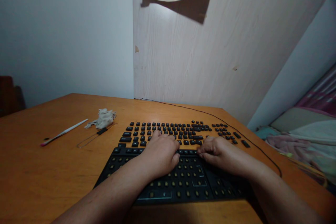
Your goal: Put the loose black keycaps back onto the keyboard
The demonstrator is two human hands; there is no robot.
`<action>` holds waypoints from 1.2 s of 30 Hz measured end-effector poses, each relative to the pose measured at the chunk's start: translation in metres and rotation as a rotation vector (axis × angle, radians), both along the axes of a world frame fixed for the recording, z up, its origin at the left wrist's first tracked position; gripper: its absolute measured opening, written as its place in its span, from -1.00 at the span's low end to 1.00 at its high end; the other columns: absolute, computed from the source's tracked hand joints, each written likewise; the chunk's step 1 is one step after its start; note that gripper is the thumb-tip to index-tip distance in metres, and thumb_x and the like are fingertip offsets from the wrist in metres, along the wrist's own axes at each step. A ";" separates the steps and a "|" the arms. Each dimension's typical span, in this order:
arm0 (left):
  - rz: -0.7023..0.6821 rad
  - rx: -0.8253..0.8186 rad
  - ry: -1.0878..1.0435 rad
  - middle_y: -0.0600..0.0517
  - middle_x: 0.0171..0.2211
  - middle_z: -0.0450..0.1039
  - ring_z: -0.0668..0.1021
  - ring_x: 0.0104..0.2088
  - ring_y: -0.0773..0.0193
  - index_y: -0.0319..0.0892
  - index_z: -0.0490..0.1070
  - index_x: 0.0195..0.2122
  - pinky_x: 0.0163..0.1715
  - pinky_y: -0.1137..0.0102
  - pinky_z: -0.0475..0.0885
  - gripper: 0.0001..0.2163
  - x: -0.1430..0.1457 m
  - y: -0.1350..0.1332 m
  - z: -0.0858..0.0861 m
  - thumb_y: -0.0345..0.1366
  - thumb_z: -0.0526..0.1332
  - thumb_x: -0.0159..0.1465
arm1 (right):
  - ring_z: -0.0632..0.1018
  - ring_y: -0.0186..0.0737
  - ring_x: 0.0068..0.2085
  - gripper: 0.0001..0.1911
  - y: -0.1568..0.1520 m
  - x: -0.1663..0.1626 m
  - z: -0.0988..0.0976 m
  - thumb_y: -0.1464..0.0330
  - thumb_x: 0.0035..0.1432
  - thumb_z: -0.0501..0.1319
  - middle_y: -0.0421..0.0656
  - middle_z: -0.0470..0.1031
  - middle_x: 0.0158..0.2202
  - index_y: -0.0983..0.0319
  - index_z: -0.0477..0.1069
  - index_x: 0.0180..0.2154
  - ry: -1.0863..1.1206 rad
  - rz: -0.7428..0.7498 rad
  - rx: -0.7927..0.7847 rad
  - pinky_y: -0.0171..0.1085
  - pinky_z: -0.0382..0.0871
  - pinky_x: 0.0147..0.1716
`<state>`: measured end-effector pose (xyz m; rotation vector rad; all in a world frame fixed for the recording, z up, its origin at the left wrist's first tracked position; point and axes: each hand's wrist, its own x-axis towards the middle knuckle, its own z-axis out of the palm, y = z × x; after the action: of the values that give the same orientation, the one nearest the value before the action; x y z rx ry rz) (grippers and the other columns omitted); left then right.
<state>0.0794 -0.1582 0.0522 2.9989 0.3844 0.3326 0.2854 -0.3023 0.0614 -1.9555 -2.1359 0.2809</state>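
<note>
A black keyboard [181,194] lies flat in front of me, most of its key posts bare, with some keycaps fitted along its far row. My left hand [161,154] rests across its far middle part, fingers bent down and thumb near the far row; the fingertips are hidden behind the hand. At the right of that row is my right hand [219,152], its thumb and fingers drawn together at the key strip. Whatever either hand holds is too hidden to make out. Loose black keycaps [143,133] lie in keyboard order just beyond the keyboard.
Left on the wooden table [39,182] are a crumpled whitish cloth [105,118], a wire puller with a black handle [102,131] and a white brush [68,129]. A black cable [210,114] runs along the back and right. Behind stands a wall panel [181,59].
</note>
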 end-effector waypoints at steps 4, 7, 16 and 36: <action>-0.002 -0.004 0.004 -0.09 -0.26 0.49 0.49 -0.19 0.08 -0.16 0.50 -0.32 -0.06 0.10 0.23 -0.78 0.000 -0.001 0.002 -0.22 0.09 0.27 | 0.51 -0.20 -0.23 -0.80 0.001 0.000 0.000 0.45 0.22 0.15 -0.13 0.58 -0.28 0.21 0.57 -0.26 -0.006 0.003 0.012 -0.25 0.36 -0.18; 0.000 -0.016 0.019 -0.09 -0.26 0.49 0.49 -0.18 0.07 -0.16 0.51 -0.32 -0.06 0.10 0.23 -0.78 -0.001 -0.002 0.004 -0.22 0.09 0.28 | 0.51 -0.20 -0.24 -0.80 0.001 -0.001 -0.001 0.45 0.22 0.15 -0.13 0.58 -0.28 0.21 0.57 -0.27 0.011 -0.002 0.020 -0.24 0.36 -0.17; -0.011 -0.013 -0.001 -0.07 -0.25 0.50 0.50 -0.15 0.04 -0.13 0.51 -0.30 0.00 0.03 0.19 -0.79 0.000 0.000 0.000 -0.22 0.10 0.28 | 0.51 -0.20 -0.24 -0.82 0.001 -0.001 0.001 0.46 0.21 0.16 -0.14 0.57 -0.31 0.21 0.55 -0.31 0.021 -0.016 0.020 -0.26 0.36 -0.20; -0.012 -0.013 0.015 -0.10 -0.25 0.49 0.50 -0.18 0.06 -0.16 0.50 -0.33 -0.08 0.10 0.22 -0.78 0.000 0.000 0.002 -0.20 0.09 0.29 | 0.56 -0.12 -0.28 -0.70 0.000 0.042 0.003 0.15 0.21 0.19 -0.11 0.58 -0.34 0.23 0.55 -0.29 0.234 -0.493 0.561 -0.20 0.41 -0.27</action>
<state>0.0792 -0.1578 0.0538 2.9917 0.3687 0.3061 0.3271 -0.3027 0.0641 -1.9004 -1.3353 -0.1583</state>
